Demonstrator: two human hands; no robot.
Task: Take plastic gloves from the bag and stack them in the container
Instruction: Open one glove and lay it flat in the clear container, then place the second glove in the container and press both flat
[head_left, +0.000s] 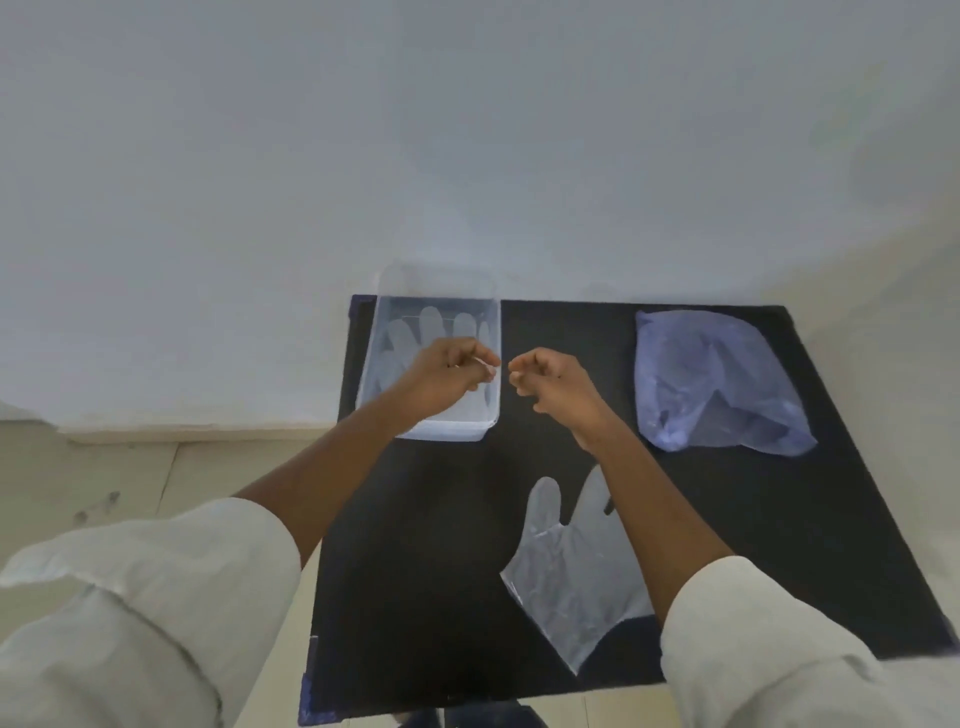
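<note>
Gloves (410, 338) lie flat inside your clear container (491, 332) at the black mat's (415, 571) far left corner; another glove (566, 571) lies loose near you. Your left hand (447, 371) hovers over the container, fingers curled, grip unclear; your right hand (553, 379) is loosely clenched beside it. The bag (717, 379) sits far right.

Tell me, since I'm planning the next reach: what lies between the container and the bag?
Head view: the right hand, held above bare black mat. Nothing else separates container from bag.
</note>
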